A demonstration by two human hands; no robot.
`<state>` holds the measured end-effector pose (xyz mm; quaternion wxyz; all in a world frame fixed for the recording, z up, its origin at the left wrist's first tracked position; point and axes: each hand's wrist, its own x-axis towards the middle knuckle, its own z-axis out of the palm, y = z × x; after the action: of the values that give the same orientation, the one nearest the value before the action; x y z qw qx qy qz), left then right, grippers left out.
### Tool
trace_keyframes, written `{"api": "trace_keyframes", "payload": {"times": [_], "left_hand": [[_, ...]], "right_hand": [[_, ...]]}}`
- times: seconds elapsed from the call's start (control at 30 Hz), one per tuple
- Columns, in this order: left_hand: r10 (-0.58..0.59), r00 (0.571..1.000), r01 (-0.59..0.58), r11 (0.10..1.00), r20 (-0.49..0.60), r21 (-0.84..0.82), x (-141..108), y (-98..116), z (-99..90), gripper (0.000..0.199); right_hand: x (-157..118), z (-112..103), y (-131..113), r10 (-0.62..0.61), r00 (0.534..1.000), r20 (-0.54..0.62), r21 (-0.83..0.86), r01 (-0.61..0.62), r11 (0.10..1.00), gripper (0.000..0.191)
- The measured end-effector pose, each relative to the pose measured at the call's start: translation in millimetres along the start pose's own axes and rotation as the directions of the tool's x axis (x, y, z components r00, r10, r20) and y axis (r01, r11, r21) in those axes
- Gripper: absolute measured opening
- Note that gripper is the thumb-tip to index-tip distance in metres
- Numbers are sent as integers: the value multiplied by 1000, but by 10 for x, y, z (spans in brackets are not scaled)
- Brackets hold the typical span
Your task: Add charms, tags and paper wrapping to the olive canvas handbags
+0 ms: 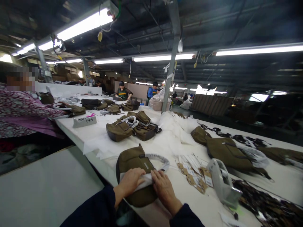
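Left hand (131, 182), right hand (163, 186), on olive bag (136, 160)

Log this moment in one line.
left-hand grip: on olive bag | right-hand grip: on olive bag | white strip: across bag | bag: on white table | right side: brown tags, grey device

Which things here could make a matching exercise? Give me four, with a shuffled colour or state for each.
Things:
1. Bag under the person's left hand and right hand
2. That bag's handle loop
3. Tags on the table
4. Co-worker's sleeve, far left

Descriptions:
A. Cardboard brown
B. Red-and-white patterned
C. Olive
D. In whitish wrapping

Pairs: 1-C, 2-D, 3-A, 4-B.
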<state>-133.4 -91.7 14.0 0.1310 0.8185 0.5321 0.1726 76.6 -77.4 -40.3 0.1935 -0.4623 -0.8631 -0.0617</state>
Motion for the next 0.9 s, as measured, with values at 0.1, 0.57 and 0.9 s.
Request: {"api": "trace_keyframes", "payload": {"times": [0.1, 0.57, 0.9], "left_hand": [[-31, 1000, 30, 994, 7, 101, -92, -12, -17, 19], [-122, 991, 133, 954, -56, 269, -247, -155, -167, 9], [-143, 978, 166, 974, -150, 152, -415, -194, -214, 8]], "right_hand": [[6, -175, 24, 31, 994, 102, 124, -44, 991, 61], [395, -80, -354, 8, 1000, 26, 352, -17, 936, 9], [432, 57, -486, 17, 1000, -16, 412, -9, 911, 5]]}}
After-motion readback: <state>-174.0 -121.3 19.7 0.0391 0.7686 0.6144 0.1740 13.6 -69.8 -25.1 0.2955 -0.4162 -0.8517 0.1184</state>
